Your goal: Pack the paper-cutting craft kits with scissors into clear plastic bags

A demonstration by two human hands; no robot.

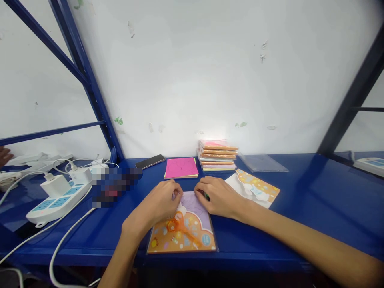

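Observation:
My left hand point(160, 204) and my right hand point(217, 196) rest with curled fingers on the far edge of a colourful packet point(187, 234) lying on the blue shelf point(300, 208). Both pinch the packet's top; a small dark thing shows under my right fingers. Orange plastic scissors point(177, 226) lie inside or on the packet. A printed card point(255, 188) lies just right of my right hand.
A pink paper pad point(181, 168), a stack of coloured paper point(217, 156) and a clear sleeve point(262, 163) sit by the wall. A phone point(150, 161) lies at the back left. Power strips point(57, 200) with chargers and white cables fill the left side.

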